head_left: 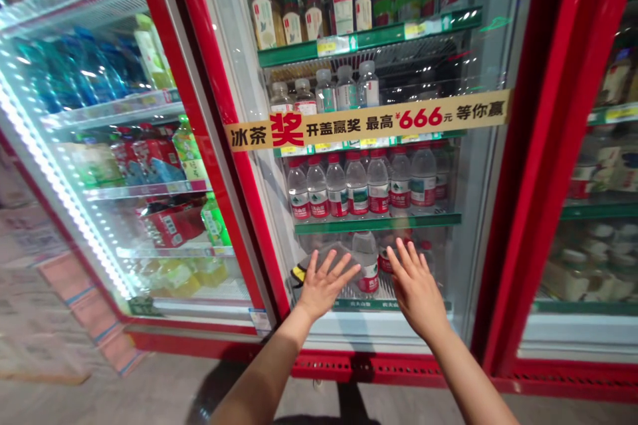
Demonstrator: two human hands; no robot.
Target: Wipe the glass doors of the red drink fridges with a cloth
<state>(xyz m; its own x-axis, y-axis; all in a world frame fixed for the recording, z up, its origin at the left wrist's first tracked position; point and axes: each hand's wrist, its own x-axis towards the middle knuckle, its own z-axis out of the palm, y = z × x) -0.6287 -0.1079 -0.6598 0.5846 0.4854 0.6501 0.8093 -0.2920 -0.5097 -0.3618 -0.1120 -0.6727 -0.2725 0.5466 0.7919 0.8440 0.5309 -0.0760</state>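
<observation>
Both of my hands are raised toward the lower part of a glass cooler door [468, 165]. My left hand [325, 285] is open with fingers spread, in front of the bottom shelf. My right hand [415, 288] is open too, fingers stretched up, beside it. Neither hand holds anything; whether they touch the glass I cannot tell. Behind the glass, water bottles with red labels [359, 185] stand in a row on the shelf above my hands. A single bottle [367, 262] stands on the bottom shelf between my hands.
A yellow banner with red print [369, 126] runs across the door. Red frames [538, 165] stand on both sides. The cooler door at the left [124, 145] swings open, with lit shelves of drinks. Grey floor [164, 392] lies below.
</observation>
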